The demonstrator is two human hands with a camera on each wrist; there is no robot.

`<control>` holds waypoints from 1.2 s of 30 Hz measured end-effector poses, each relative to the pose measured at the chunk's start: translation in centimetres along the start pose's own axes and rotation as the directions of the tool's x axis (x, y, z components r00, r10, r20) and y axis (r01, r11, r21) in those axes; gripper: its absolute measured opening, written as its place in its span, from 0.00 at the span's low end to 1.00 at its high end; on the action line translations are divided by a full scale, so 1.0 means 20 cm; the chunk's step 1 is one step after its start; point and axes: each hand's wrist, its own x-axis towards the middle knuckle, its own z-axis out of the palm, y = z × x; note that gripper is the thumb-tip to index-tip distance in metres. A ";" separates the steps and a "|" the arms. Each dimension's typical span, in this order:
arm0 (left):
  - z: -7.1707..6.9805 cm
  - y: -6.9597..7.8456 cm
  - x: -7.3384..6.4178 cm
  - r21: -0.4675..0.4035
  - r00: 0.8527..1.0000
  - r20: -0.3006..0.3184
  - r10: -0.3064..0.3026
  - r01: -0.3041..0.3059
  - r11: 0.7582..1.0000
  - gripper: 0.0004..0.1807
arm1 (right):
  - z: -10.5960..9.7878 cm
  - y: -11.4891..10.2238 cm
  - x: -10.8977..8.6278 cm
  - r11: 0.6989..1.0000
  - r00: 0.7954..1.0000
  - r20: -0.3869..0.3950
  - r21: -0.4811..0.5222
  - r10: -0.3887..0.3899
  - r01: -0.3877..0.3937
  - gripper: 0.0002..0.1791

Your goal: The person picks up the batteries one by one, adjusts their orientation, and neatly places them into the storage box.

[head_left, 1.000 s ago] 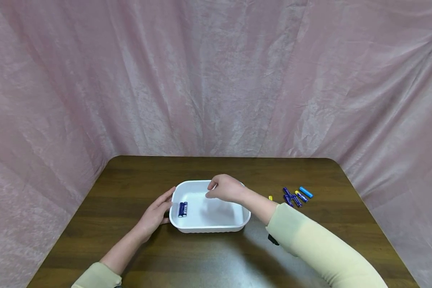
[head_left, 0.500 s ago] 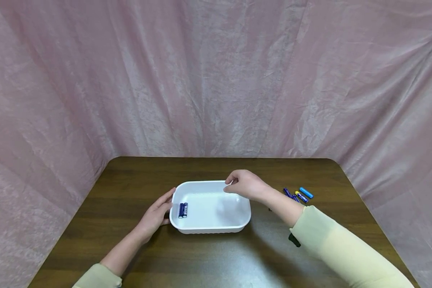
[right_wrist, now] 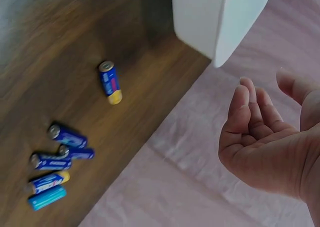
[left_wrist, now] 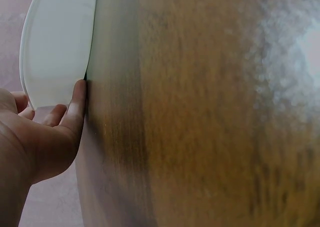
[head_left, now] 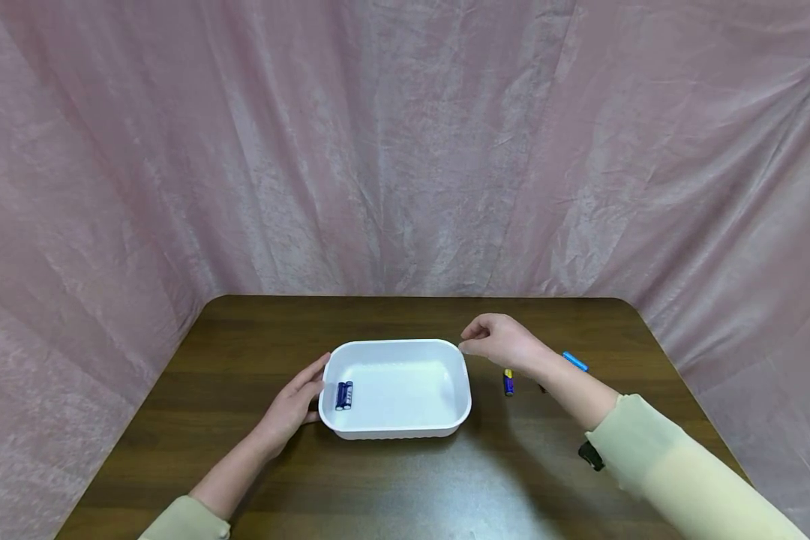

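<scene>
A white rectangular tray (head_left: 398, 433) stands mid-table in the head view. Two dark blue batteries (head_left: 344, 395) lie side by side at its left end. My left hand (head_left: 292, 401) rests against the tray's left end, and in the left wrist view its extended fingers (left_wrist: 76, 107) touch the outer wall. Just past the right rim hovers my right hand (head_left: 502, 341), fingers loosely bent and nothing held. Below it on the table is a blue battery with a yellow end (head_left: 508, 383). The right wrist view shows that thumb and fingers apart.
Right of the tray lies a cluster of batteries, mostly hidden by my right forearm in the head view. The right wrist view shows several dark blue batteries (right_wrist: 52, 161) and a light blue battery (right_wrist: 47, 197). A pink curtain (head_left: 405, 150) hangs behind the table.
My right hand has moved right, from over the tray's middle to beyond its right rim. The yellow-ended battery is uncovered again. My left hand and the tray stay put.
</scene>
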 end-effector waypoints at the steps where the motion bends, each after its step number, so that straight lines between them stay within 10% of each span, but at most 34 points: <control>1: 0.00 0.00 0.00 0.001 1.000 0.000 0.001 -0.001 1.000 0.28 | -0.01 0.01 -0.01 1.000 1.000 -0.006 -0.002 0.005 -0.005 0.18; 36: 0.01 -0.01 0.01 -0.010 1.000 -0.015 -0.020 0.020 1.000 0.28 | -0.38 0.47 -0.16 0.950 0.972 -0.227 -0.282 0.066 -0.131 0.25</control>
